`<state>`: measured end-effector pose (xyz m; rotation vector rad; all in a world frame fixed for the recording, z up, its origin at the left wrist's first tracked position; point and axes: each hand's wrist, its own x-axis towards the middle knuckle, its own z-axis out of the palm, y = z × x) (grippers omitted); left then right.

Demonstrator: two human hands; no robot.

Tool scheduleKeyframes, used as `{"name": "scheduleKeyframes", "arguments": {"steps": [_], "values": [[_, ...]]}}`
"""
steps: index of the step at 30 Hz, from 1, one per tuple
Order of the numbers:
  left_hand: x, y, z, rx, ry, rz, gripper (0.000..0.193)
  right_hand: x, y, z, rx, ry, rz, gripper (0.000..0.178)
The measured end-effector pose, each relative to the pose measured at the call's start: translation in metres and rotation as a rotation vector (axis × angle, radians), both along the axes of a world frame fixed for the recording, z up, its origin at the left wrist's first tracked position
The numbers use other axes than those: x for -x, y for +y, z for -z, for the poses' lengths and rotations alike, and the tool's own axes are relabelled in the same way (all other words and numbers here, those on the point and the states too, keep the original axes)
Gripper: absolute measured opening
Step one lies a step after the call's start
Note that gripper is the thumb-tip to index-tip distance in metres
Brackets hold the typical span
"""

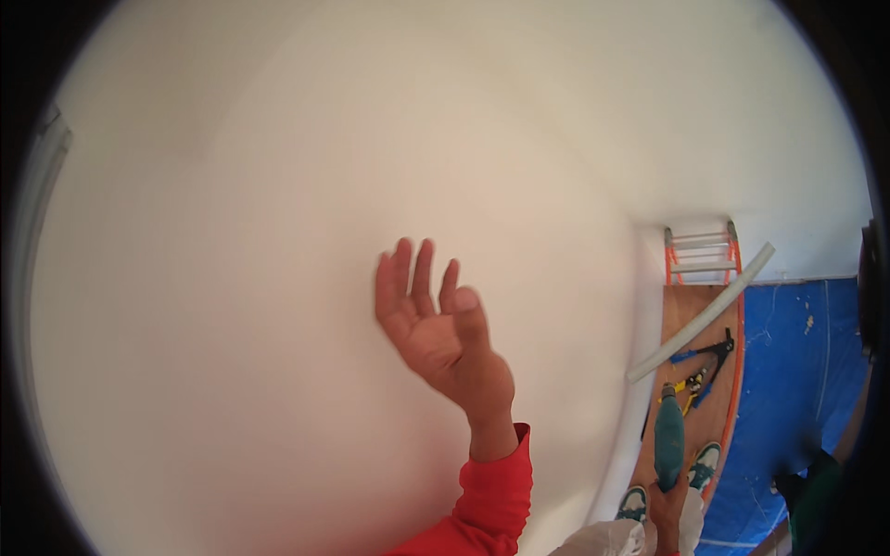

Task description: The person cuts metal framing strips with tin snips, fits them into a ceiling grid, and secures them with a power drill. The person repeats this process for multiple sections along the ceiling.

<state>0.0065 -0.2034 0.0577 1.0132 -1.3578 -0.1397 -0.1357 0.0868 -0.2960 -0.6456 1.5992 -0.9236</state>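
Note:
My left hand, in a red sleeve, is raised before a pale, smooth wall. Its fingers are apart and hold nothing. Whether they touch the wall I cannot tell. Low at the right, over the plank, my right hand is wrapped round the lower end of a teal, bottle-shaped thing with a narrow tip. Its exact kind does not show. Just beyond that tip lie a yellow-handled hand tool and a black tool with blue handles.
My shoes stand on the plank, alongside the wall. A pale grey strip slants across it. An orange ladder stands at its far end. Blue sheeting spreads to the right, below plank level. A grey frame edges the far left.

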Motion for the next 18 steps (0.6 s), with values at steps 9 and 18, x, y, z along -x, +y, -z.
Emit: {"name": "scheduleKeyframes", "arguments": {"steps": [9,18], "values": [[-0.011,-0.008,-0.105,0.277,-0.172,-0.044,0.070,-0.034,0.023,0.017,0.249,0.126,-0.120,0.062],[-0.035,-0.059,-0.181,0.087,-0.533,-0.114,0.083,-0.063,0.037,-0.030,0.002,0.077,-0.306,0.039]]}}
